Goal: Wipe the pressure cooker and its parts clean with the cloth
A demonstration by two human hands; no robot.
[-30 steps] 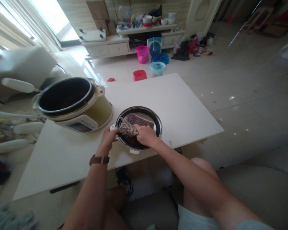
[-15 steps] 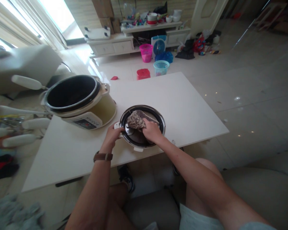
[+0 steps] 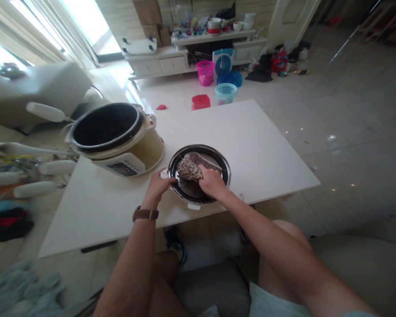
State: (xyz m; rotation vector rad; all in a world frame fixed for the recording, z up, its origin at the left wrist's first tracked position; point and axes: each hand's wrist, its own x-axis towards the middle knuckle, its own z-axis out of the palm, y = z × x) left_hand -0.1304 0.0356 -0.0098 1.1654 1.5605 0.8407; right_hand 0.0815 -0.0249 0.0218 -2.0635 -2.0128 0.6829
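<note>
A round pressure cooker lid (image 3: 229, 169) lies with its inner side up near the front edge of the white table. My left hand (image 3: 158, 185) is closed on the lid's left edge, by a white tab. In my right hand (image 3: 212, 181) is a bunched grey-brown patterned cloth (image 3: 188, 167), pressed against the inside of the lid; the hand's fingertips are partly hidden by the cloth. Left of the lid stands the electric pressure cooker (image 3: 145, 152), uncovered, with a dark inner pot (image 3: 107, 127) and a control panel on its front.
White-handled utensils (image 3: 36, 189) appear at the left, beside the white table (image 3: 260, 145). Beyond the table, a red stool (image 3: 200, 102), a light blue basket (image 3: 226, 92) and a pink basket (image 3: 205, 72) stand on the floor, before a white cabinet (image 3: 161, 65).
The whole view has shifted slightly, so things appear a little farther right. Both hands keep their hold on the lid and the cloth, with the cloth's place on the lid nearly the same.
</note>
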